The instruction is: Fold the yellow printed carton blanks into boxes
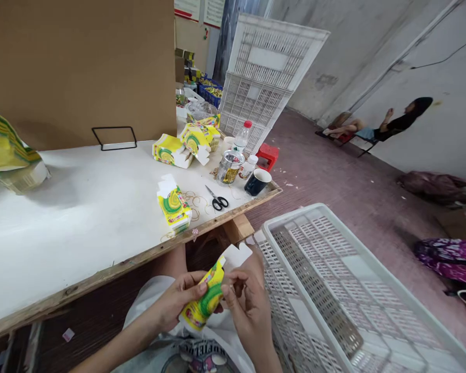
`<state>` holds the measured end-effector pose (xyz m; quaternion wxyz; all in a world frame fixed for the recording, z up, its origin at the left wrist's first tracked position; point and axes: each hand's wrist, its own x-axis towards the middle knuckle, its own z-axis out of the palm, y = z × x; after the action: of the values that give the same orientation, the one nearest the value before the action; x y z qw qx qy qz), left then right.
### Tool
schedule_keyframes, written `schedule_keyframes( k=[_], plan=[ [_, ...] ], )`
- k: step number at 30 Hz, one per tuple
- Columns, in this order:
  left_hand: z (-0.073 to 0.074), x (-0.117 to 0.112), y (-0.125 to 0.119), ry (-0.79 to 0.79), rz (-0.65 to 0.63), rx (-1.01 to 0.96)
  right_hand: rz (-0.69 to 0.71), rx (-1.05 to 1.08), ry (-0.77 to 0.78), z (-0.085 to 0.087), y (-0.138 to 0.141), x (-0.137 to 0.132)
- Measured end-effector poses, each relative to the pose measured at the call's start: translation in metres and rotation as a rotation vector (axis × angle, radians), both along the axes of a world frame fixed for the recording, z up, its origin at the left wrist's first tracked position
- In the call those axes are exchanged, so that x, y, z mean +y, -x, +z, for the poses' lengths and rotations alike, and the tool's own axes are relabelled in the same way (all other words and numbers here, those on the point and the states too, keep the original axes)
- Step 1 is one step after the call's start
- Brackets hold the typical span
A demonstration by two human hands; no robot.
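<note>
A small yellow and green carton (205,300) with white flaps open at its top is held over my lap, below the table edge. My left hand (176,303) grips its left side, with the thumb across the front. My right hand (248,300) pinches the carton's right edge near the white flap. Another carton of the same print (173,206) lies on the white table (81,217) close to its front edge, and a few more cartons (186,144) are piled further back.
Scissors (217,199) and loose rubber bands (196,201) lie near the table's right corner, beside a glass jar (229,167), a dark mug (258,182) and a bottle (242,137). A white plastic crate (334,290) sits at my right. A person reclines by the far wall (388,124).
</note>
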<state>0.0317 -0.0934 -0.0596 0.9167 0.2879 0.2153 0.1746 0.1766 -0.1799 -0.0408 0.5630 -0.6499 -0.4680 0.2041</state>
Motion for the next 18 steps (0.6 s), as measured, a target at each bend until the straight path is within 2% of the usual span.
schedule_keyframes(
  k=[3,6,9,13,18],
  plan=[
    [-0.006,-0.008,-0.008,-0.162,0.093,0.094,-0.177,0.142,0.048,-0.012,0.006,-0.008],
    [-0.009,-0.009,-0.015,-0.363,0.101,0.195,-0.146,0.248,0.160,-0.017,0.006,-0.011],
    [-0.009,-0.004,-0.021,-0.486,0.081,0.243,-0.162,0.171,0.188,-0.015,-0.002,-0.010],
    [-0.006,0.003,-0.026,-0.576,0.134,0.281,-0.114,0.094,0.198,-0.012,-0.013,-0.006],
    [-0.008,0.005,-0.031,-0.620,0.170,0.327,-0.060,0.374,0.075,-0.019,-0.010,-0.005]
  ],
)
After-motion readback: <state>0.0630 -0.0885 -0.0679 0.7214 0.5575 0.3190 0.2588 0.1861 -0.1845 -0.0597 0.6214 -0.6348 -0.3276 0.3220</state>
